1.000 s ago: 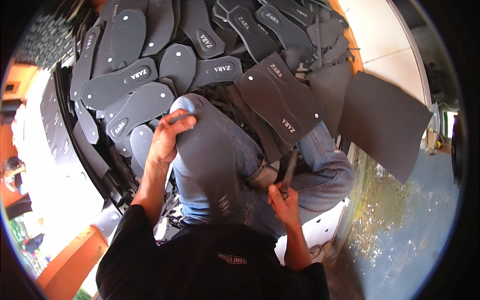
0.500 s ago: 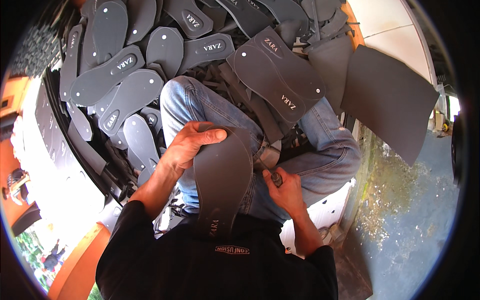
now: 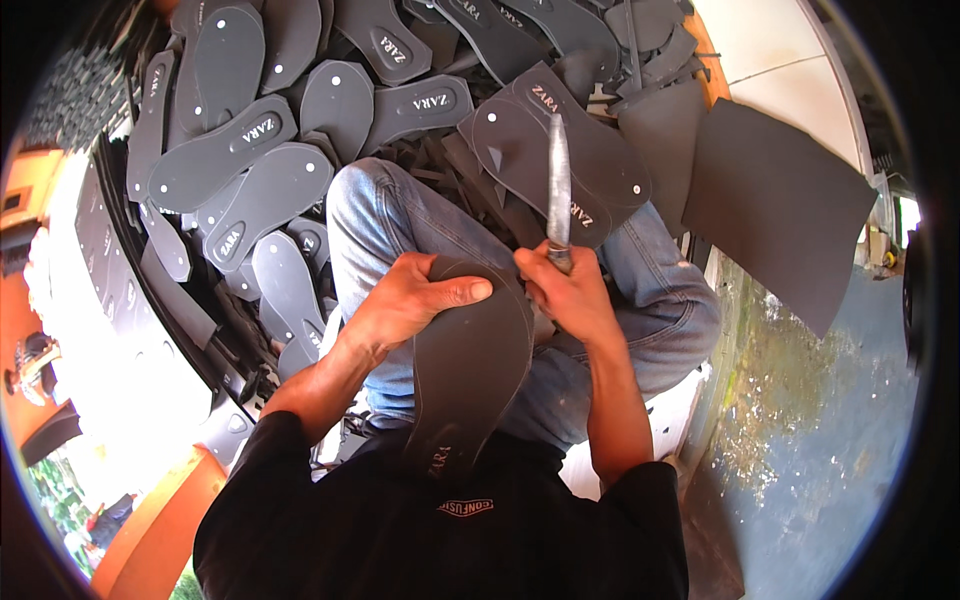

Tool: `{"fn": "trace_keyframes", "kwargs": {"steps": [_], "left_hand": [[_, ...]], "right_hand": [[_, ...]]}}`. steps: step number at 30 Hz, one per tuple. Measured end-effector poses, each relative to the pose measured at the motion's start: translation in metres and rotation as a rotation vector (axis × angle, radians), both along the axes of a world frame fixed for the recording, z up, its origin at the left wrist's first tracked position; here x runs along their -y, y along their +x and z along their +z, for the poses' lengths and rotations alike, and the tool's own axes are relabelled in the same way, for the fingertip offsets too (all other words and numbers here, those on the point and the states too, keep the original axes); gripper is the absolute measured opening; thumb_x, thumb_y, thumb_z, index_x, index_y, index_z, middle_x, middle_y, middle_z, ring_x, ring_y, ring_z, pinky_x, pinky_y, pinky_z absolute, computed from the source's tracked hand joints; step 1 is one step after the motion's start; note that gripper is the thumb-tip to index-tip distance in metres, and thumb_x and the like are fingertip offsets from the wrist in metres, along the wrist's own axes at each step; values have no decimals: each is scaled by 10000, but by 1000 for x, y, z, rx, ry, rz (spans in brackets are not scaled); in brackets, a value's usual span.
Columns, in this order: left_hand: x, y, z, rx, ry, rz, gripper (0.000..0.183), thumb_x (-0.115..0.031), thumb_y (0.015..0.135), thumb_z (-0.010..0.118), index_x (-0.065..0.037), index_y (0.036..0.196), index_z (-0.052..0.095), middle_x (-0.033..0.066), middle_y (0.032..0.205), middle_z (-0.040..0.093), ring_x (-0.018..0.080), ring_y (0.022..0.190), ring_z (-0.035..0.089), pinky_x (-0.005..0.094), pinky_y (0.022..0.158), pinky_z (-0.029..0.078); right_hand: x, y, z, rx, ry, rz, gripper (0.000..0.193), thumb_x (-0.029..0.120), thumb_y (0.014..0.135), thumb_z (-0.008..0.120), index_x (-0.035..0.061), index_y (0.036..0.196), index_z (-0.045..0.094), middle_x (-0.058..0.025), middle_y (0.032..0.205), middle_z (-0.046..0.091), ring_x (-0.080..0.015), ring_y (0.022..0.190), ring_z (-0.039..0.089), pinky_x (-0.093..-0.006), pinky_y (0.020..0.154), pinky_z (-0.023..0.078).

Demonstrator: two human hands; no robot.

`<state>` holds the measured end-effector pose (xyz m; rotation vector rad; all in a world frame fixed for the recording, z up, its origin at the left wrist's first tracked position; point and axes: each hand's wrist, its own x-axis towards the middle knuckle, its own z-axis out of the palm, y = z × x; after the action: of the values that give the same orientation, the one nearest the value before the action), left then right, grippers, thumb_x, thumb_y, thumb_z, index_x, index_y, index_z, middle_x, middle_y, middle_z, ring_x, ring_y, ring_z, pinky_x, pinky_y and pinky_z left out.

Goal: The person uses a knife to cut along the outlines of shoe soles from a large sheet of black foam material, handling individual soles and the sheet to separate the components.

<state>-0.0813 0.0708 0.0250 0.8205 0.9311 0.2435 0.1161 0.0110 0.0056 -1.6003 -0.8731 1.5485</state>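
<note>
My left hand (image 3: pixel 418 300) grips a dark grey insole (image 3: pixel 470 365) at its rounded upper end, thumb on top and fingers beneath. The insole's narrower lower end rests against my black shirt. In my right hand (image 3: pixel 570 290) is a knife (image 3: pixel 559 180), its fingers wrapped round the handle. The long worn blade points up and away, over a dark sheet (image 3: pixel 610 140) marked with two insole outlines that lies by my right knee. The blade stands apart from the insole I hold. A small dark triangular scrap (image 3: pixel 496 160) shows left of the blade.
Many cut insoles (image 3: pixel 270 195) lie in a loose heap ahead and to the left, with offcuts among them. My jeans-clad legs (image 3: pixel 660 310) are crossed beneath the work. A plain dark sheet (image 3: pixel 785 200) lies at the right, above a stained blue-grey floor (image 3: pixel 790 450).
My right hand has swung the knife up and away from the insole's right edge. The insole's upper right corner is now rounded off. My left hand and the insole have shifted slightly right.
</note>
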Motion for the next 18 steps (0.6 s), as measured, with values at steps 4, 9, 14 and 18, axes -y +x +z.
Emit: {"fn": "trace_keyframes", "kwargs": {"steps": [4, 9, 14, 18], "left_hand": [[-4, 6, -14, -108, -82, 36, 415, -391, 886, 564, 14, 910, 651, 72, 739, 655, 119, 657, 618, 237, 594, 498], [4, 18, -66, 363, 39, 273, 235, -149, 905, 511, 41, 1040, 546, 149, 910, 632, 254, 885, 625, 351, 761, 517], [43, 80, -39, 666, -199, 527, 395, -89, 796, 656, -19, 1155, 505, 110, 1091, 585, 269, 1042, 567, 424, 874, 482], [57, 90, -31, 483, -405, 677, 304, -110, 844, 630, -50, 1125, 532, 95, 1088, 596, 235, 1008, 597, 382, 847, 529]], "right_hand": [[-5, 9, 15, -45, -59, 2, 354, 379, 830, 656, 35, 755, 619, 7, 566, 531, -46, 443, 455, -203, 386, 337], [6, 40, 16, -224, 194, -592, 249, 265, 835, 667, 70, 760, 532, 2, 565, 500, -57, 401, 389, -230, 364, 285], [32, 1, 15, -34, 248, -473, 266, 229, 863, 641, 42, 718, 520, -14, 541, 511, -62, 426, 402, -231, 391, 298], [65, 5, 5, 268, 154, -491, 361, 287, 870, 630, 18, 656, 518, -13, 494, 492, -105, 423, 441, -290, 401, 331]]}}
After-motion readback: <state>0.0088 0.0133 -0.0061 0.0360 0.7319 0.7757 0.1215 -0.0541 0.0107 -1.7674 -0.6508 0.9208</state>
